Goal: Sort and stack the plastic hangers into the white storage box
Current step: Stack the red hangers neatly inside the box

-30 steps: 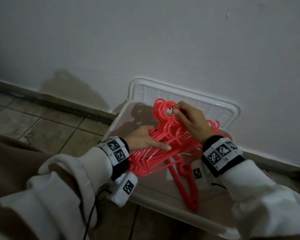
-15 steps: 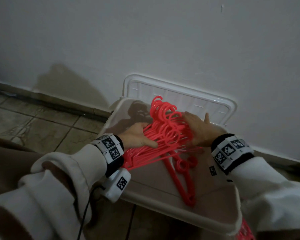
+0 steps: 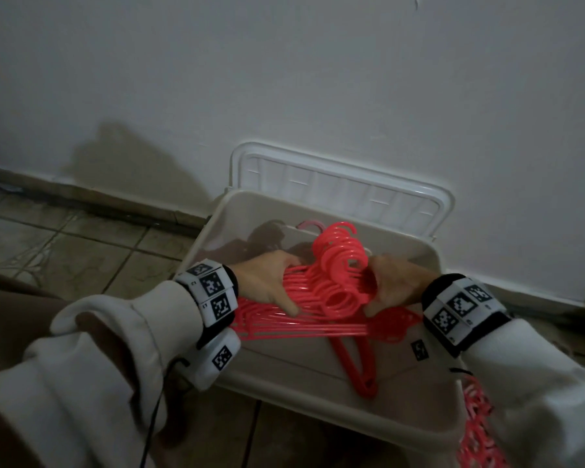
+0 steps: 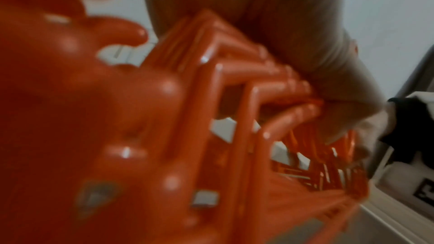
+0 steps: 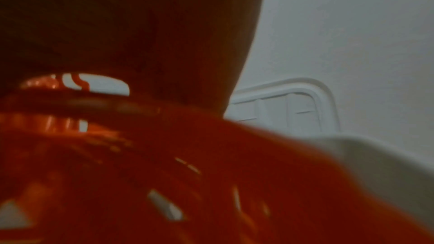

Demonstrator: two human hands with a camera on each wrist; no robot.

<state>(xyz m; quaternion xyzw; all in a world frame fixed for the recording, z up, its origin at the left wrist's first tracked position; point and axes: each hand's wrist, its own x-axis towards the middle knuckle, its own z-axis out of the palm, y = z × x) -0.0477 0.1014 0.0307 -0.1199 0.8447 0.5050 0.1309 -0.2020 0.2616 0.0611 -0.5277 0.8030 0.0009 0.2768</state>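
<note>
We have the bundle of coral-red plastic hangers (image 3: 321, 298) pressed between our two hands, low inside the white rectangular plastic storage box (image 3: 284, 383), hooks bunched toward the far side. Our left hand (image 3: 267, 282) lies nearly flat along the left shoulders, fingers extended; our right hand (image 3: 394, 285) cups the right side, though we cannot tell how far its fingers curl. We judge the hangers light, stiff and slick, prone to fanning apart, so squeezing both shoulders near the hooks seems safest. One loose red hanger (image 3: 355, 359) lies beneath, pointing nearward. The white ribbed lid (image 3: 338, 184) leans against the wall behind; more red hangers (image 3: 480, 430) sit outside, near right.
</note>
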